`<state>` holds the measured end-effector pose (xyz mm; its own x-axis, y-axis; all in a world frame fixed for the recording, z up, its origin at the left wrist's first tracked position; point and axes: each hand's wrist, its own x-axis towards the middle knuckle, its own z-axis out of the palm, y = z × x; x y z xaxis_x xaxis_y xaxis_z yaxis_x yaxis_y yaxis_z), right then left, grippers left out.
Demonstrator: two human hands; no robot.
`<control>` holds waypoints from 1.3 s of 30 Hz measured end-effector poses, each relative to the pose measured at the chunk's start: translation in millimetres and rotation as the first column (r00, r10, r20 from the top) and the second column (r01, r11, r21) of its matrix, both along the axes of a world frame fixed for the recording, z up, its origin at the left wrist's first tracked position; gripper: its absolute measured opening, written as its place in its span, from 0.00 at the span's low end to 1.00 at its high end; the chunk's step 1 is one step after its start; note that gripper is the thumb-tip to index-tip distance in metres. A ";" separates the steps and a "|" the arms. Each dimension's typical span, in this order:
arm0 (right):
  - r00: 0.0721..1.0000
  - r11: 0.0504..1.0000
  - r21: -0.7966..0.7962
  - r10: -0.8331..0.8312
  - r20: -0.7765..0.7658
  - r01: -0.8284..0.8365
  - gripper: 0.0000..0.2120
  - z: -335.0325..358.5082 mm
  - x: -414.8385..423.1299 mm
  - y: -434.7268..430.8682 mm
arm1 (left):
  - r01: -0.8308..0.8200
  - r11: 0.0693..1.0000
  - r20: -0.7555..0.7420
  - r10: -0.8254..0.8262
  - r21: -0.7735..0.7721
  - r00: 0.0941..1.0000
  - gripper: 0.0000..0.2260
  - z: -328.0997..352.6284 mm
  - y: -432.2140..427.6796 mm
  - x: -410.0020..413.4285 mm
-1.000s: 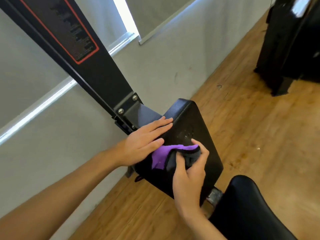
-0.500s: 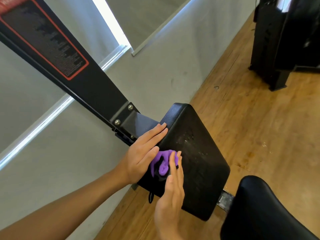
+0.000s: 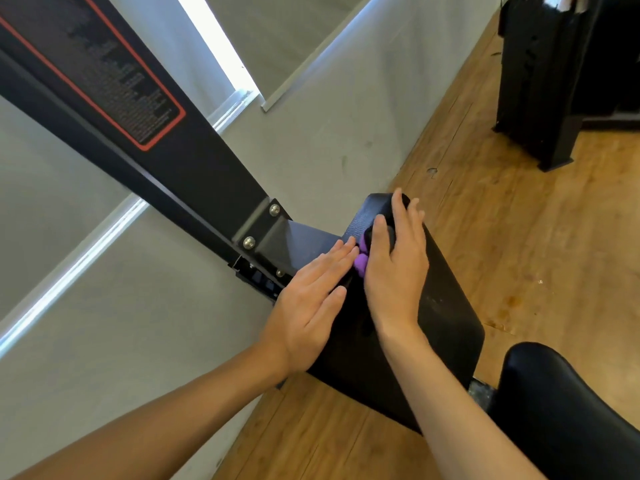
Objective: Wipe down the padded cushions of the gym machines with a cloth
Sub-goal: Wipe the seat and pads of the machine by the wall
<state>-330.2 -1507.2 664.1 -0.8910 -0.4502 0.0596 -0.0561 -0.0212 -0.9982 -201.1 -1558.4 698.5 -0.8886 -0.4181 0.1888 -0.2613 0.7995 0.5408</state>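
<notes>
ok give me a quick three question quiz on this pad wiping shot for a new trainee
1. Multiple choice: the purple cloth lies under A) the left hand, B) the right hand, C) neither hand.
2. True or false: the left hand is curled into a fist.
3. Short answer: what colour is the pad under the cloth?
Key: 1 B. 2 False, it lies flat against the pad's side. 3 Black.

purple cloth (image 3: 361, 268), black cushion (image 3: 446, 306)
</notes>
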 end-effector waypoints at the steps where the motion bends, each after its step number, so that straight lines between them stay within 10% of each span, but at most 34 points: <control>1: 1.000 1.000 -0.022 -0.008 -0.018 0.007 0.22 -3.0 12.2 2.4 | 0.001 1.000 0.000 -0.001 0.002 1.000 0.24 -0.3 -0.4 0.0; 7: 0.996 0.997 -0.080 -0.026 -0.090 0.019 0.25 -49.2 109.6 43.5 | 0.031 0.999 0.040 -0.032 0.012 0.999 0.26 0.1 -1.2 3.3; 18: 0.993 0.991 -0.113 -0.064 0.096 0.075 0.19 -20.1 -42.0 -10.4 | 0.020 1.000 0.134 -0.018 -0.012 0.991 0.27 8.1 0.8 -1.6; 25: 0.988 0.991 -0.117 0.054 -0.145 -0.072 0.24 -48.2 125.5 59.9 | 0.005 0.999 0.120 -0.009 0.035 0.993 0.25 9.1 3.0 -1.5; 34: 0.997 0.992 -0.107 -0.069 -0.017 0.067 0.20 -6.4 -38.1 -22.4 | 0.024 0.999 0.137 -0.019 -0.033 0.990 0.26 8.2 0.2 -1.9; 39: 0.997 0.986 -0.160 -0.063 -0.035 0.057 0.20 -29.0 70.5 25.5 | 0.041 0.999 0.132 -0.037 -0.027 0.991 0.26 8.1 0.3 -2.0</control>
<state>-259.7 -1481.7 635.2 -0.9116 -0.3781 0.1614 -0.1011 -0.1743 -0.9795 -203.1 -1558.1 706.5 -0.9221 -0.3785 0.0809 -0.2968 0.8257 0.4797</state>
